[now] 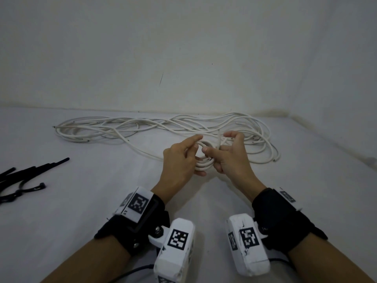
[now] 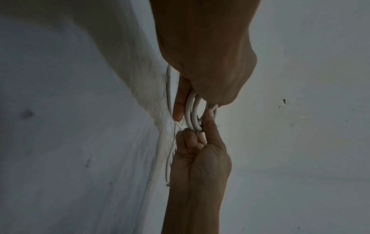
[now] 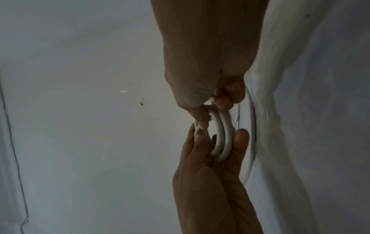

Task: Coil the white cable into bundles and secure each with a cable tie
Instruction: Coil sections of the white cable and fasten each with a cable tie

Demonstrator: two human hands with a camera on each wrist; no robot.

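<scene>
A small coil of white cable (image 1: 204, 163) is held up between both hands just above the white surface. My left hand (image 1: 189, 156) holds the coil's left side, thumb below and index finger stretched over the top. My right hand (image 1: 222, 154) pinches the coil's right side with thumb and curled fingers. In the left wrist view the coil (image 2: 192, 114) shows several turns between my left hand (image 2: 200, 79) and right hand (image 2: 198, 150). The right wrist view shows the coil (image 3: 220, 139) lying across my left hand's fingers (image 3: 240, 142). The rest of the cable (image 1: 155, 127) lies loose behind.
Several black cable ties (image 1: 30, 170) lie at the left edge of the white cloth-covered surface (image 1: 102, 201). A pale wall (image 1: 183, 58) rises right behind the loose cable. A cut cable end (image 1: 275, 160) lies to the right of my hands.
</scene>
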